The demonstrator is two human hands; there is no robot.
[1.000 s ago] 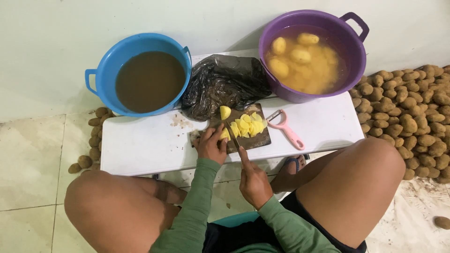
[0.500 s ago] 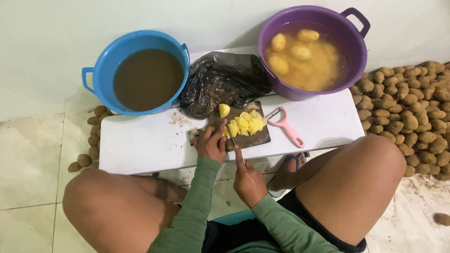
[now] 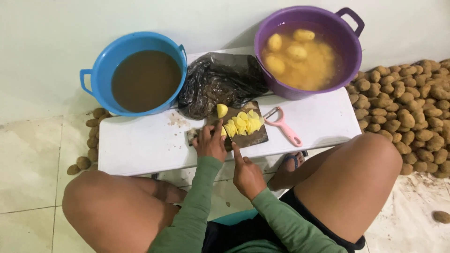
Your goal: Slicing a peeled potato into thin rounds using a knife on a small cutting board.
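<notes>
On the low white table point(image 3: 140, 145) lies a small dark cutting board point(image 3: 255, 137) with yellow potato slices point(image 3: 243, 124) and a potato half point(image 3: 221, 110). My left hand point(image 3: 209, 142) presses a potato piece on the board's near left part. My right hand point(image 3: 247, 174) grips a knife point(image 3: 229, 136), index finger along the blade's back. The blade stands against the piece, right beside my left fingers.
A blue tub of brown water point(image 3: 146, 79) stands back left, a purple tub of peeled potatoes in water point(image 3: 302, 56) back right, a crumpled black plastic bag point(image 3: 220, 82) between them. A pink peeler point(image 3: 283, 125) lies right of the board. Unpeeled potatoes point(image 3: 408, 112) heap on the floor.
The knife has kept cutting through the held piece, and the row of slices has shifted slightly. The view drifted a little left.
</notes>
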